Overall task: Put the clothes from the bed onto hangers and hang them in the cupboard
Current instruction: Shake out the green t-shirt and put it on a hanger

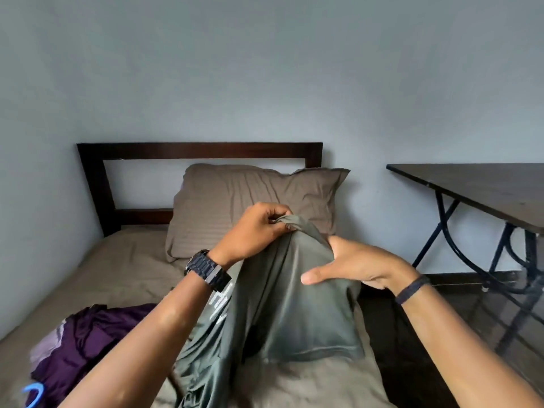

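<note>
- The left hand (254,229) is reaching forward, its fingers curling round a bunched fold at the top of the green shirt (282,304) and pinching it.
- The right hand (357,265) is coming in from the right, palm turned inward, thumb out, its fingers seemingly tucked behind the cloth and gripping it.
- The shirt is hanging from both hands above the bed (123,269), in front of the pillow (250,192).
- A purple garment (85,337) is lying on the bed at the left, beside a blue hanger (34,391).
- A desk (482,187) is standing at the right.
</note>
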{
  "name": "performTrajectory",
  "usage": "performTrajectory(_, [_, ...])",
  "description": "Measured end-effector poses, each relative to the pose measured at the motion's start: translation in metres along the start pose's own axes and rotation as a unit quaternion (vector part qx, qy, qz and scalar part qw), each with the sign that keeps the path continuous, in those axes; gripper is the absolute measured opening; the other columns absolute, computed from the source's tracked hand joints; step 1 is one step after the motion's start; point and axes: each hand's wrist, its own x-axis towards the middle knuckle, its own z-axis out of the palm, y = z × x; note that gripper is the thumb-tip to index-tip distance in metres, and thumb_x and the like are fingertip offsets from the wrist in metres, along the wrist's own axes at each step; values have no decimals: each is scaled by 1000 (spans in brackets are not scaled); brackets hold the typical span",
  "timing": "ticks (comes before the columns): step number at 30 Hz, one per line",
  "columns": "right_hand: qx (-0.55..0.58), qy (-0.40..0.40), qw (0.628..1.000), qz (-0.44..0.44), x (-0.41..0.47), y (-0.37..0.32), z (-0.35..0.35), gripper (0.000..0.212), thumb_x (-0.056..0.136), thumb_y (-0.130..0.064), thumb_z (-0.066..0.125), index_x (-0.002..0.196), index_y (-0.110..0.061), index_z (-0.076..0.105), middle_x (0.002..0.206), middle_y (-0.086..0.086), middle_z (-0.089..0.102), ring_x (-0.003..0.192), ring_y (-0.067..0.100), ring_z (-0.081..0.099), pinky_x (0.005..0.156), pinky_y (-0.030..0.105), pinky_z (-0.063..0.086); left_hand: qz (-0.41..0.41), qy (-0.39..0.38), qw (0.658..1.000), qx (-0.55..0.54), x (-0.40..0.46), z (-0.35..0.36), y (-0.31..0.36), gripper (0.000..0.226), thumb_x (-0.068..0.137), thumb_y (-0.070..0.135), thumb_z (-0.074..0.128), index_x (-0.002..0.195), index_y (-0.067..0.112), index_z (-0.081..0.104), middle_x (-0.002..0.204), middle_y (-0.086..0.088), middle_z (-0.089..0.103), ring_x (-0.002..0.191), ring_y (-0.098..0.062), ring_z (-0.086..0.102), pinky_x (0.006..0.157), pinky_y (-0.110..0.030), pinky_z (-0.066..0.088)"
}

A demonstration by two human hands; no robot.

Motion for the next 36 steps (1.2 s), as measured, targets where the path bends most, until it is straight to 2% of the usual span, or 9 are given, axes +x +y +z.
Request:
performTrajectory(3, [-182, 10, 982, 46, 5, -2, -14, 53, 72, -35, 77, 105, -1, 55, 99, 8, 65, 98, 34, 62, 81, 35, 51, 27, 88, 992, 85, 14, -5, 9, 25, 89, 6, 57, 72, 24, 54, 65, 16, 52, 64, 3, 47, 62, -19, 33])
performTrajectory(6, [-235, 50, 969, 57, 4, -16, -35, 28, 87, -20, 62, 72, -12, 40, 71, -1, 44, 59, 11, 41, 50, 18, 32, -20, 154, 987, 52, 27, -13, 2, 27, 93, 8, 54, 69, 20, 47, 63, 12, 46, 58, -4, 39, 57, -23, 29])
performTrajectory(10, [-130, 173, 976, -11, 11, -17, -70, 14, 85, -14, 44, 77, -3, 49, 74, 8, 47, 67, 18, 44, 59, 29, 38, -26, 158, 984, 85, 33, -33, -2, 33, 94, 12, 54, 66, 27, 48, 61, 13, 48, 58, -2, 42, 56, -18, 30])
performTrajectory(14, [133, 234, 957, -105, 7, -38, -96, 24, 85, 0, 36, 69, -12, 48, 66, 6, 44, 65, 18, 41, 60, 29, 31, -33, 21, 999, -37, 26, -37, -5, 12, 88, 23, 65, 80, 18, 58, 66, 4, 57, 58, -6, 47, 55, -22, 34])
performTrajectory(20, [57, 243, 965, -75, 17, -25, -90, 40, 85, 9, 31, 71, -10, 64, 70, 6, 59, 60, 10, 54, 54, 18, 40, -113, -293, 949, -24, -17, 45, -50, 33, 92, 26, 61, 64, 9, 57, 62, 6, 46, 56, -5, 38, 58, -20, 36])
performTrajectory(23, [134, 262, 955, -14, 23, 12, -90, 38, 90, 11, 33, 73, -5, 63, 76, 10, 60, 72, 20, 55, 56, 16, 48, -265, -221, 930, -125, -37, 77, -83, 26, 97, 33, 51, 80, 14, 55, 78, 2, 52, 65, -7, 51, 69, -25, 49])
performTrajectory(27, [252, 335, 907, 32, 34, 55, -96, 34, 94, 13, 31, 105, 10, 63, 99, 17, 61, 80, 25, 58, 77, 27, 52, -272, -47, 952, -131, -44, 99, -99, 73, 69, 77, 54, 88, 7, 61, 77, 0, 54, 71, -10, 48, 75, -30, 41])
performTrajectory(31, [322, 396, 858, 50, 50, 74, -93, 35, 93, 13, 30, 106, 8, 63, 88, 14, 62, 77, 25, 60, 73, 30, 53, -230, -263, 931, -109, -51, 112, -94, 44, 75, 35, 76, 108, 8, 64, 99, 8, 67, 82, 1, 64, 75, -12, 44])
performTrajectory(36, [301, 361, 880, 65, 67, 96, -72, 24, 95, 7, 43, 107, 4, 63, 100, 15, 63, 101, 28, 56, 83, 31, 49, -321, -379, 857, 136, -71, 116, -146, 41, 85, 32, 67, 110, -1, 62, 107, -16, 67, 96, -33, 65, 66, -26, 49])
